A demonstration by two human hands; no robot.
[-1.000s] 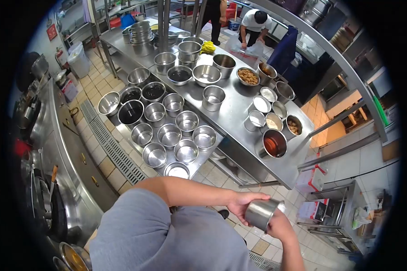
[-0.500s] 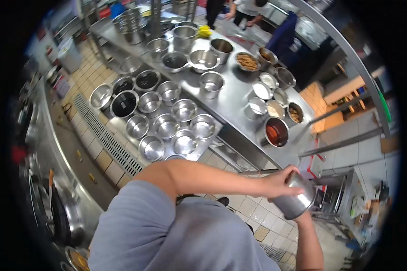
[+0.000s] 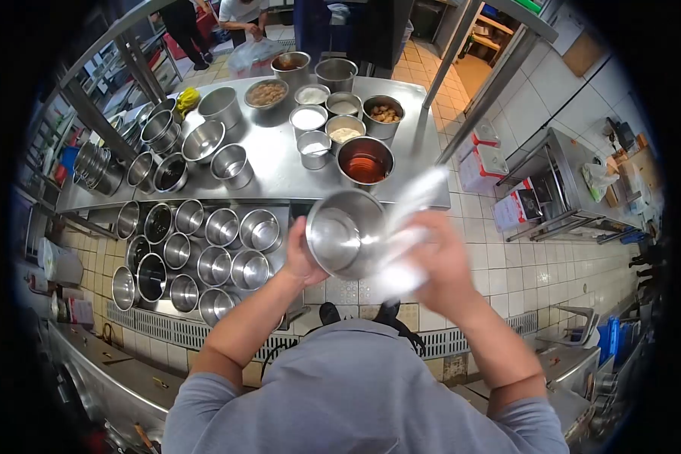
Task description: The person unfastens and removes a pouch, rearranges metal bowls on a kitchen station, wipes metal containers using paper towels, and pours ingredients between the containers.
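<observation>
My left hand [image 3: 301, 253] grips the left side of a steel pot [image 3: 346, 234], whose open mouth faces me and shows a bare, shiny inside. To the right of the pot, my right hand [image 3: 435, 265] holds a white cloth [image 3: 405, 242], smeared by motion, against or close to the rim. Just beyond the pot, on the steel table [image 3: 280, 163], stands a pot of red liquid [image 3: 365, 160]. Round it are containers of white and pale powder [image 3: 309, 117] and a pot of brown chunks [image 3: 384, 113].
Several steel pots [image 3: 214, 265] fill a lower surface at left, some holding dark liquid [image 3: 152, 278]. Steel posts [image 3: 452, 57] rise from the table. Beyond it a person [image 3: 242, 17] handles a clear plastic bag [image 3: 254, 54]. Boxes [image 3: 483, 168] and a steel rack [image 3: 564, 178] stand right.
The view has swung right. The pot has turned from its side to show its open mouth, and my right hand with the cloth has come out beside it.
</observation>
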